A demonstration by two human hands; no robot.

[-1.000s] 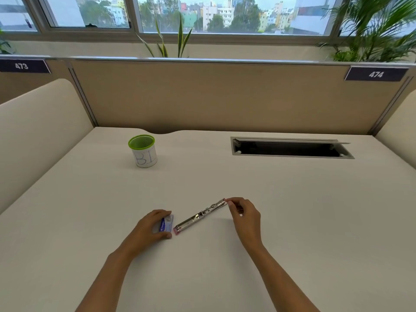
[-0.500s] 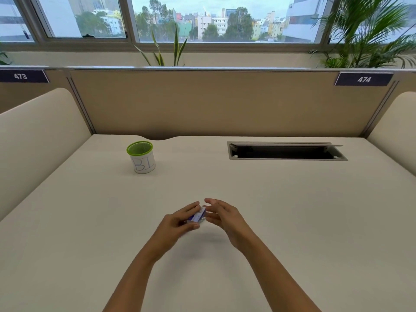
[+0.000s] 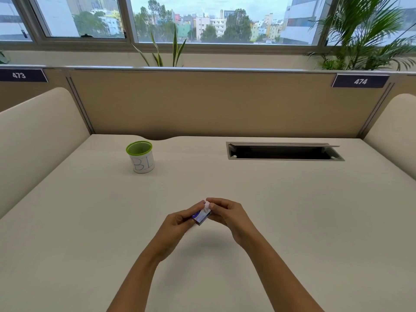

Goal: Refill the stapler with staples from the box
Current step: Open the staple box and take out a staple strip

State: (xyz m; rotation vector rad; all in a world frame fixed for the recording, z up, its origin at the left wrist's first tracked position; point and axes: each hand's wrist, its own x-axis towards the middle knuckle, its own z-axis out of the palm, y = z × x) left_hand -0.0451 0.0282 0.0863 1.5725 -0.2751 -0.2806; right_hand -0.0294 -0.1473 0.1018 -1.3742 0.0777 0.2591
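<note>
Head view:
- The left hand (image 3: 177, 224) has its fingers curled round the near end of a small blue and white box (image 3: 200, 216), thumb on top.
- The right hand (image 3: 229, 216) meets it from the other side. Its thumb and forefinger pinch the white flap (image 3: 207, 206) at the far end of the box, and the other fingers are curled in below.
- The box sits between the two grips, tilted, with its flap end pointing away from the person. It seems to be raised off the desk (image 3: 292, 210), and a soft shadow lies on the surface just below the hands.
- Whether the flap is fully open cannot be told, and the inside of the box is hidden.
- Well beyond the left hand's grip, off to the left, a white cup (image 3: 141, 162) with a green rim stands upright. It has "BI" written on its side.
- Well beyond the right hand's grip, off to the right, a long cable slot (image 3: 281, 152) is set into the desk with its lid raised.
- Farther back than both, a tan divider (image 3: 213, 102) runs across the desk's far edge. A plate marked 474 (image 3: 360, 81) is at its right end.
</note>
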